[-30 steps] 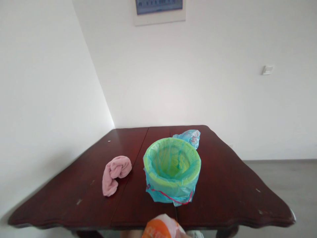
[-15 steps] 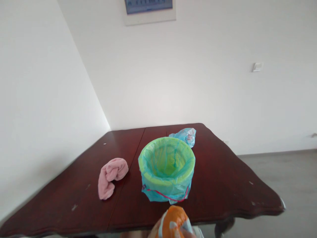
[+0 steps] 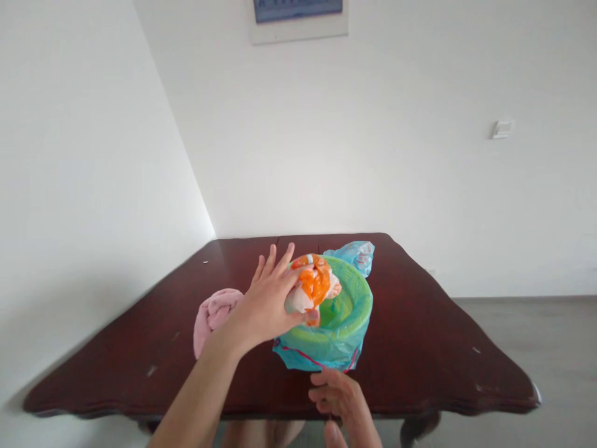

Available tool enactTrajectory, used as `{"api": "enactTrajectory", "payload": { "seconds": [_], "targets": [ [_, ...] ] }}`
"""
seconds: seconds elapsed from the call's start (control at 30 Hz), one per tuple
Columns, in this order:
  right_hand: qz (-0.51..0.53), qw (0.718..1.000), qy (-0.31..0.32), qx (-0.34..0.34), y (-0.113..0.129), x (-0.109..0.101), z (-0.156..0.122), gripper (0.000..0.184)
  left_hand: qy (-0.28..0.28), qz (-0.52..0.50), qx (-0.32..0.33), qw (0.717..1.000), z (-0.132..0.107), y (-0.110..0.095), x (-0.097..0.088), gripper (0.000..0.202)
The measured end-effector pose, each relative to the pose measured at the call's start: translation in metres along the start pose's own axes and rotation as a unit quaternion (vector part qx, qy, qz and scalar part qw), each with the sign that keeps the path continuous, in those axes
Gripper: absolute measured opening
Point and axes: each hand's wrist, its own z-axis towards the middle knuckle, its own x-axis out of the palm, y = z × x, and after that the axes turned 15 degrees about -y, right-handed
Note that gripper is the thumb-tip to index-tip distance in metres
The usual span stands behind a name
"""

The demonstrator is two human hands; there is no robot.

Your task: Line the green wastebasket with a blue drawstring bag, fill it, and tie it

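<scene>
Held the right hand open at the near edge of a dark wooden table, with fingers loosely bent close to a red drawstring; could not tell of any contact there. Gripped an orange-and-white plastic bundle in the left hand between thumb and forefinger, with other fingers spread. Held the bundle over the left part of the opening of a green basket. Had the basket upright on the table, with a thin blue liner lapped over the rim. Showed a bunched pink cloth to the left, partly hidden behind the left forearm. Had a crumpled blue bag behind the basket. Faced a white wall beyond, with a small wall plate to the right and a picture frame higher up.
</scene>
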Motion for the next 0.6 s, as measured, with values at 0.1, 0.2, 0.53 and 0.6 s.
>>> {"api": "enactTrajectory", "payload": {
  "seconds": [0.1,0.2,0.53,0.6],
  "targets": [
    [-0.087,0.988,-0.124,-0.002,-0.006,-0.034,-0.013,0.049,0.068,-0.053,-0.003,0.996,-0.01,0.015,-0.005,0.06],
    [-0.215,0.954,-0.203,-0.046,-0.008,-0.069,-0.01,0.04,-0.057,-0.135,0.007,0.989,-0.059,0.027,0.001,0.052],
    [-0.424,0.861,-0.084,-0.269,-0.053,-0.081,0.031,0.032,-0.28,0.019,0.005,0.96,-0.182,0.018,0.094,0.042],
    [-0.387,0.868,-0.097,-0.295,-0.052,-0.081,0.042,0.029,-0.281,0.018,0.001,0.96,-0.172,0.011,0.09,0.034]
  ]
}}
